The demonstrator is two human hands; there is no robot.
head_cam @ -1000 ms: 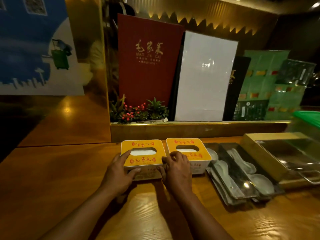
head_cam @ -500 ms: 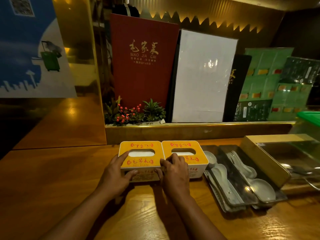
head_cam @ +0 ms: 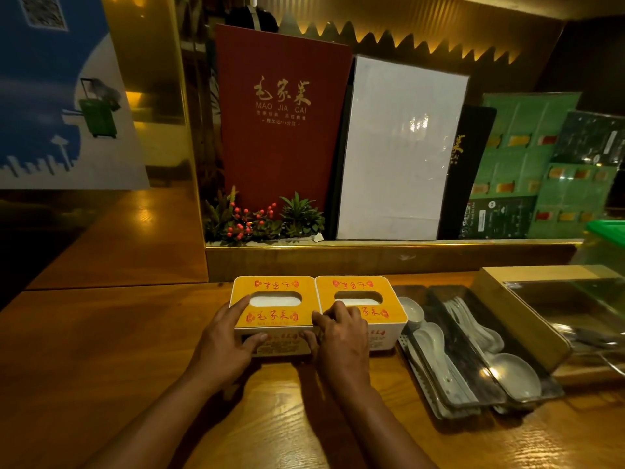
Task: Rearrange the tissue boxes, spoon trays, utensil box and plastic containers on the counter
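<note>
Two yellow-topped tissue boxes stand side by side and touching on the wooden counter. My left hand grips the front left corner of the left tissue box, thumb on its front face. My right hand rests over the seam, fingers on the right tissue box and thumb against the left box's front. To the right lie two dark spoon trays with white spoons. A wooden utensil box with a clear lid sits further right.
A raised ledge runs behind the boxes, holding a small plant with red berries, a red menu, a white board and green menus. A green-lidded plastic container shows at the far right edge.
The gap between the two tissue boxes has closed; they now stand flush together. Both hands stayed on the boxes.
</note>
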